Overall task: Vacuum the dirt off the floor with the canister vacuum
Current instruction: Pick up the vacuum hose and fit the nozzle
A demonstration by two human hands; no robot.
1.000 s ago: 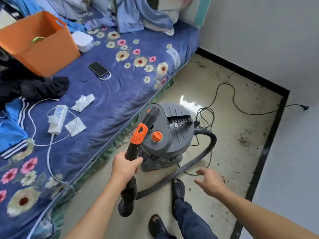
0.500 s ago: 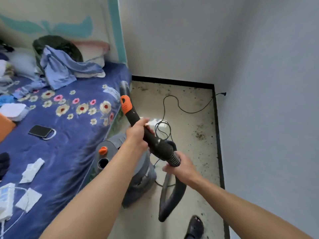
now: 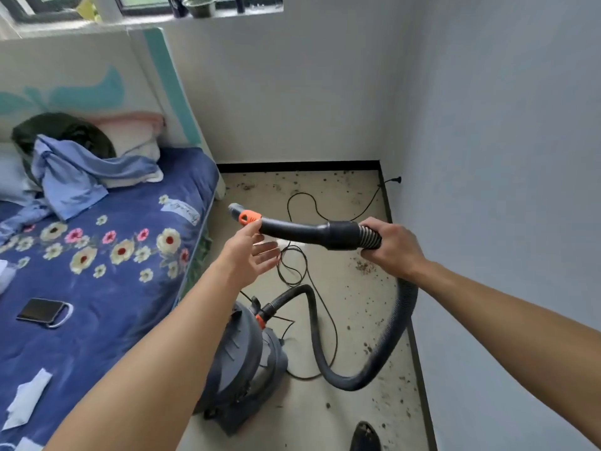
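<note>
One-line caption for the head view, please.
Right hand grips the ribbed hose, left hand open under the curved handle tube; canister vacuum stands on the dirt-speckled floor beside the bed.

Grey canister vacuum (image 3: pixel 240 359) with black hose (image 3: pixel 383 346) and orange clips; navy bedsheet (image 3: pixel 107 288) patterned with flowers.

A bed (image 3: pixel 107 288) with a blue floral sheet. At its head end, pillows (image 3: pixel 130 135), a dark green cloth (image 3: pixel 58 128) and a crumpled blue garment (image 3: pixel 74 180) are heaped against the headboard (image 3: pixel 81 76). A phone (image 3: pixel 40 310) lies mid-bed, with white paper scraps (image 3: pixel 27 398) nearer the foot end. On the window sill stands a green bowl (image 3: pixel 199 4).
</note>
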